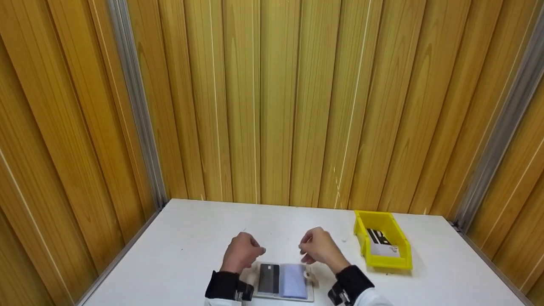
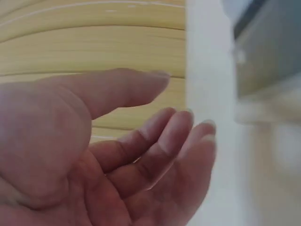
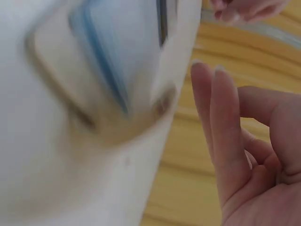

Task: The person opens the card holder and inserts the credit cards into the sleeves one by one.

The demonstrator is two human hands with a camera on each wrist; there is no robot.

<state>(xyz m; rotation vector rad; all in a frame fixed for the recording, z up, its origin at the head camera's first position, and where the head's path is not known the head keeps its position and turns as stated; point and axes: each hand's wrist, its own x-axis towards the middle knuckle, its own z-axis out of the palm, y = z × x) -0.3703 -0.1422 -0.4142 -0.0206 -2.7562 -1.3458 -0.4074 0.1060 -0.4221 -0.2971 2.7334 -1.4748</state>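
On the white table lies an opened card holder, with a dark card on its left side and bluish clear sleeves on its right. My left hand hovers above its left far corner, fingers loosely bent and holding nothing. Over the far right corner is my right hand, also holding nothing. The left wrist view shows a gap between the left thumb and fingers. In the right wrist view the right fingers are extended, and the holder's strap looks blurred.
A yellow bin stands at the right of the table, holding several black-and-white cards. Wood-patterned panels rise behind the table and at both sides, with metal posts at the corners.
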